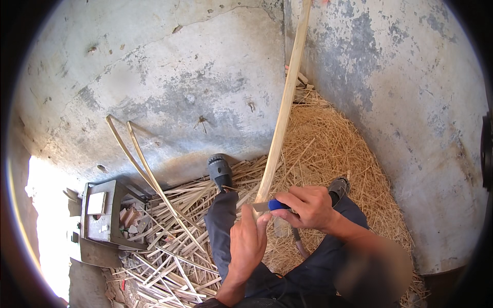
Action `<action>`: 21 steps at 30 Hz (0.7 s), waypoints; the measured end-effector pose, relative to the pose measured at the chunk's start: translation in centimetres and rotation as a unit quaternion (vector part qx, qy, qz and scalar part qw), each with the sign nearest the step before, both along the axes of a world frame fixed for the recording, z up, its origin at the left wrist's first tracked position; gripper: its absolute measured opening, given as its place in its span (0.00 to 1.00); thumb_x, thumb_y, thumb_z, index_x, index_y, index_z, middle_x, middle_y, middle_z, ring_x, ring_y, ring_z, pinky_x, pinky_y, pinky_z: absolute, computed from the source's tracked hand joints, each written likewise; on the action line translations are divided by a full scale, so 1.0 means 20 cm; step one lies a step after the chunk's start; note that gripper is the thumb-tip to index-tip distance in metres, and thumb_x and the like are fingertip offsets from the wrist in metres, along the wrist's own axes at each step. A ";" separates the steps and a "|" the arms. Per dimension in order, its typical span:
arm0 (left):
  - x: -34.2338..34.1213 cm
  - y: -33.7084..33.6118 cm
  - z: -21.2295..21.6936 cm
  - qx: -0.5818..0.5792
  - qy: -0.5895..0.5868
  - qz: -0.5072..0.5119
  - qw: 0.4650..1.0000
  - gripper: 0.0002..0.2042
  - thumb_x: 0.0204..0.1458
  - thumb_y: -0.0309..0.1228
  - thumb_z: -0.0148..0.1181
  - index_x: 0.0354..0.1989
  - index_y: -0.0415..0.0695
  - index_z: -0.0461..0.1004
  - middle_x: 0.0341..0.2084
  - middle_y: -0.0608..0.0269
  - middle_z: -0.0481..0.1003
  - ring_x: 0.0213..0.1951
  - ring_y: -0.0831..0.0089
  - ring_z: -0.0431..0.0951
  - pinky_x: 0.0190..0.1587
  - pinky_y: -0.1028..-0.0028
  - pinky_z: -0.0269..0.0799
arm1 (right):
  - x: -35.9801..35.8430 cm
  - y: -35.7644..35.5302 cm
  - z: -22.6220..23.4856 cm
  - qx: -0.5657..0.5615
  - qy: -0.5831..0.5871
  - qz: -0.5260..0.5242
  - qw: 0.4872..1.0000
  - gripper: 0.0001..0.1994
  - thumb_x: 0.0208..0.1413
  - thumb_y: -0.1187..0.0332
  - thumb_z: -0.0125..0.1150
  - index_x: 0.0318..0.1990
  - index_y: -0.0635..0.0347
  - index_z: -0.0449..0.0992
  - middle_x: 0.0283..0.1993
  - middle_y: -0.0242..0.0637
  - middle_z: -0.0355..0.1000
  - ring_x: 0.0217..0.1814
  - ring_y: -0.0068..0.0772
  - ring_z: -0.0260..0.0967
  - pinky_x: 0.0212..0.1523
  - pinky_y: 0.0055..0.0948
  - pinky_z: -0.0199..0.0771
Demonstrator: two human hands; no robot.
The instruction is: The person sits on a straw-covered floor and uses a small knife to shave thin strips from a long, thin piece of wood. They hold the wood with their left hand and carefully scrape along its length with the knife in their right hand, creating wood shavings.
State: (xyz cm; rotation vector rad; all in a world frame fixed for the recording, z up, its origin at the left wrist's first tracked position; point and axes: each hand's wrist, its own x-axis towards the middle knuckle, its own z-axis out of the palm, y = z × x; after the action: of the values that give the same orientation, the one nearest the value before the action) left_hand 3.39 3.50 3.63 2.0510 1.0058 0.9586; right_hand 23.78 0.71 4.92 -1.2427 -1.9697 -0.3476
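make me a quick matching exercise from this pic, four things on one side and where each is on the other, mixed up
Things:
1. long pale bamboo strip
2. blue-handled knife
3. grey metal stool
4. heap of fine straw-like shavings

Places:
A. at lower left, among cut strips
B. in the right hand
C. in the wall corner on the right
D. rising from the left hand up past the wall corner

Pairs: 1-D, 2-B, 3-A, 4-C

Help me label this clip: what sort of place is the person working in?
Probably a rough craft workshop corner for splitting bamboo or cane. The bare concrete wall is stained, a heap of straw-like shavings covers the floor, and cut strips lie piled beside a small metal stool.
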 end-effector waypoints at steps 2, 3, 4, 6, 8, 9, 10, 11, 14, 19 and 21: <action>0.01 0.00 -0.02 0.011 -0.019 -0.001 1.000 0.15 0.72 0.35 0.55 0.42 0.35 0.63 0.19 0.37 0.71 0.25 0.32 0.73 0.24 0.47 0.64 | 0.00 -0.01 0.01 0.000 -0.001 -0.008 1.000 0.16 0.58 0.53 0.73 0.44 0.53 0.82 0.25 0.28 0.69 0.20 0.30 0.71 0.21 0.31 0.70; 0.01 0.01 -0.02 0.007 -0.008 -0.002 1.000 0.14 0.71 0.35 0.55 0.42 0.35 0.63 0.19 0.36 0.71 0.25 0.32 0.74 0.24 0.47 0.63 | 0.00 -0.01 0.00 0.002 0.001 -0.012 1.000 0.15 0.58 0.53 0.74 0.44 0.53 0.82 0.25 0.28 0.69 0.20 0.30 0.71 0.21 0.31 0.70; 0.00 0.01 -0.02 0.005 0.002 -0.002 1.000 0.14 0.71 0.34 0.55 0.42 0.35 0.63 0.19 0.36 0.71 0.25 0.32 0.74 0.24 0.47 0.63 | 0.00 0.00 0.00 0.004 0.005 -0.014 1.000 0.15 0.58 0.53 0.74 0.43 0.53 0.82 0.25 0.28 0.69 0.20 0.30 0.71 0.21 0.31 0.69; 0.00 0.01 -0.02 -0.004 0.015 -0.001 1.000 0.14 0.71 0.34 0.55 0.42 0.35 0.63 0.19 0.35 0.71 0.25 0.32 0.74 0.24 0.46 0.63 | 0.01 0.01 0.01 0.012 0.005 -0.018 1.000 0.15 0.58 0.53 0.73 0.43 0.53 0.83 0.24 0.28 0.70 0.20 0.30 0.71 0.21 0.31 0.69; 0.00 0.01 -0.02 -0.016 0.019 0.000 1.000 0.13 0.71 0.34 0.55 0.42 0.35 0.64 0.19 0.35 0.71 0.25 0.32 0.74 0.24 0.46 0.63 | 0.02 0.01 0.00 0.013 0.007 -0.022 1.000 0.15 0.58 0.53 0.73 0.43 0.52 0.83 0.24 0.28 0.70 0.20 0.30 0.72 0.21 0.31 0.70; 0.00 0.01 -0.02 -0.017 0.020 0.000 1.000 0.13 0.71 0.34 0.55 0.42 0.35 0.64 0.19 0.35 0.71 0.25 0.31 0.74 0.24 0.45 0.63 | 0.02 0.01 0.00 0.013 0.009 -0.023 1.000 0.15 0.59 0.53 0.73 0.43 0.52 0.83 0.24 0.28 0.70 0.20 0.30 0.72 0.21 0.31 0.70; 0.00 0.01 -0.02 -0.018 0.023 0.001 1.000 0.13 0.71 0.33 0.55 0.42 0.35 0.64 0.19 0.35 0.71 0.25 0.31 0.74 0.25 0.45 0.63 | 0.02 0.01 0.00 0.012 0.012 -0.023 1.000 0.15 0.59 0.53 0.73 0.43 0.52 0.83 0.24 0.28 0.70 0.20 0.30 0.72 0.20 0.31 0.70; 0.00 0.01 -0.03 -0.019 0.025 0.001 1.000 0.13 0.71 0.33 0.56 0.42 0.35 0.64 0.19 0.34 0.71 0.25 0.31 0.74 0.25 0.45 0.63 | 0.02 0.01 0.00 0.009 0.006 -0.026 1.000 0.15 0.59 0.52 0.73 0.43 0.52 0.83 0.24 0.28 0.71 0.20 0.30 0.72 0.20 0.31 0.70; 0.00 0.02 -0.03 -0.020 0.030 0.004 0.999 0.13 0.71 0.34 0.55 0.42 0.35 0.64 0.19 0.34 0.72 0.24 0.31 0.74 0.25 0.44 0.63 | 0.02 0.01 0.00 0.000 -0.009 -0.034 0.999 0.15 0.59 0.52 0.73 0.43 0.52 0.83 0.24 0.29 0.72 0.20 0.30 0.73 0.20 0.30 0.70; -0.01 0.02 -0.04 -0.018 0.040 0.002 0.999 0.14 0.71 0.34 0.55 0.41 0.35 0.64 0.19 0.34 0.72 0.24 0.31 0.75 0.25 0.44 0.64 | 0.02 0.02 0.01 0.015 -0.006 -0.041 0.999 0.15 0.59 0.51 0.73 0.42 0.51 0.83 0.25 0.28 0.73 0.20 0.29 0.72 0.20 0.31 0.70; -0.02 0.02 -0.04 -0.018 0.042 0.003 0.999 0.14 0.72 0.35 0.55 0.41 0.35 0.64 0.19 0.34 0.73 0.24 0.31 0.75 0.25 0.44 0.65 | 0.03 0.02 0.02 0.017 -0.012 -0.042 0.999 0.15 0.59 0.51 0.73 0.41 0.51 0.83 0.25 0.27 0.72 0.20 0.29 0.72 0.20 0.30 0.69</action>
State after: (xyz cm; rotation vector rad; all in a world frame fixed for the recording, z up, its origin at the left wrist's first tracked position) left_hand 3.07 3.88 2.89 2.0746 1.0649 0.8570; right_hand 24.28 1.18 5.30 -1.3079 -1.9261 -0.4387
